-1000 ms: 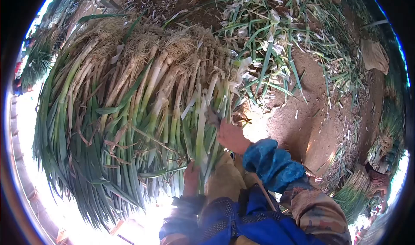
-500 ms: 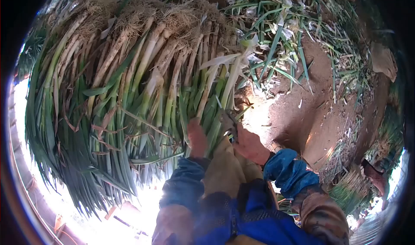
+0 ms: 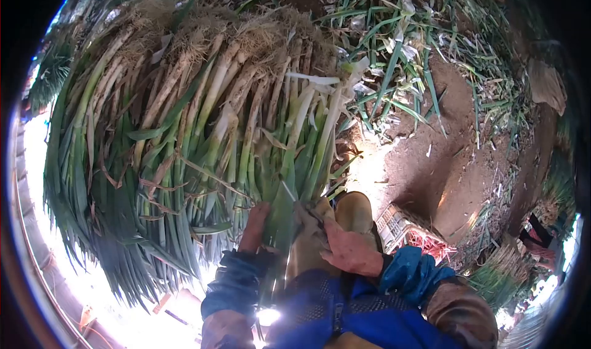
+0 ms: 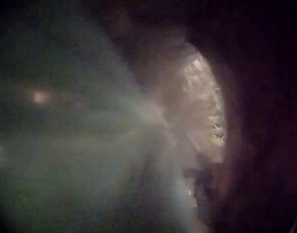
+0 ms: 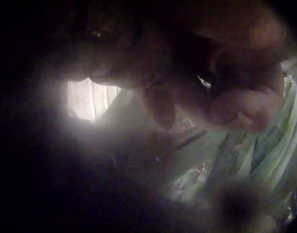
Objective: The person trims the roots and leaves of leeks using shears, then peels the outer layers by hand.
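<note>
Left hand holds green leaves in its grip, right hand a grey object.

Leeks lie side by side in a thick heap, tangled roots far, green leaves near; the right hand holds a thin-tipped grey tool.

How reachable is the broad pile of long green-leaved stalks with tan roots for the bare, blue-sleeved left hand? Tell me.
Probably yes: the left hand is at the lower right of the pile, right by its green leaves, and the head view shows nothing standing between them.
</note>
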Available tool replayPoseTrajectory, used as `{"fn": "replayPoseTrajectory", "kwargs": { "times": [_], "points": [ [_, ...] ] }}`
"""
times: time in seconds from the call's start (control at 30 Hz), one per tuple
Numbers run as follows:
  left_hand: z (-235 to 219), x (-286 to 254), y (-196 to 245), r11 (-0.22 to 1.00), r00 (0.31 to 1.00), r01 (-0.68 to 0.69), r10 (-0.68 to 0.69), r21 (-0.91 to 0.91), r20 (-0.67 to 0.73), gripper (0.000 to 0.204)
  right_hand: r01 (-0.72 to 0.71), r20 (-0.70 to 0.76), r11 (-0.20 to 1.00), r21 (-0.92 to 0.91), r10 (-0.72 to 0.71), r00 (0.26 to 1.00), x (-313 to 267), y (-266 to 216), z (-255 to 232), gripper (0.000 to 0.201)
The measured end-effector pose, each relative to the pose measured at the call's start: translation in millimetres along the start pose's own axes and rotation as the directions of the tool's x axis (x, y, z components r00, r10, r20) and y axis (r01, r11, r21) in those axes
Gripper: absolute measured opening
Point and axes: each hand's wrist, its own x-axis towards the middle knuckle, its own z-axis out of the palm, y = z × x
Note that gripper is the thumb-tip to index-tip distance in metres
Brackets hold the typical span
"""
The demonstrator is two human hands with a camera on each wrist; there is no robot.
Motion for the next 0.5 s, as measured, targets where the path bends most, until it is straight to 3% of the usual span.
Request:
{"fn": "replayPoseTrajectory", "kwargs": {
  "times": [0.03, 0.13, 0.17, 0.23, 0.3, 0.43, 0.5],
  "points": [
    [-2, 5, -8, 1.0, 1.0, 0.022, -0.022, -0.012, 0.0, 0.037, -0.057, -0.021, 0.998, -0.016, 0.056, 0.998, 7, 6, 0, 0.073],
    [-35, 41, -79, 0.947, 0.974, -0.008, 0.08, 0.322, -0.211, 0.04, -0.187, -0.052, 0.982, -0.028, 0.186, 0.981, 21, 14, -5, 0.072],
    [-30, 39, -73, 0.856, 0.958, -0.008, 0.154, 0.516, -0.241, 0.04, -0.204, -0.041, 0.979, -0.019, 0.203, 0.978, 17, 13, -6, 0.072],
    [-5, 24, -41, 0.565, 0.918, 0.034, 0.308, 0.824, -0.249, 0.041, -0.202, 0.013, 0.979, 0.008, 0.202, 0.979, 9, 2, -14, 0.07],
    [26, 0, -1, 0.481, 0.934, 0.134, 0.23, 0.867, -0.272, 0.04, -0.17, 0.083, 0.984, 0.051, 0.166, 0.983, 1, -21, -26, 0.069],
    [51, -5, 9, 0.414, 0.945, 0.178, 0.182, 0.893, -0.273, 0.038, -0.149, -0.07, 0.989, 0.014, 0.15, 0.986, 30, 10, 4, 0.071],
    [55, 7, 4, 0.349, 0.927, 0.169, 0.261, 0.922, -0.269, 0.037, -0.119, -0.189, 0.993, 0.006, 0.118, 0.975, 32, 14, 4, 0.071]
  ]
}}
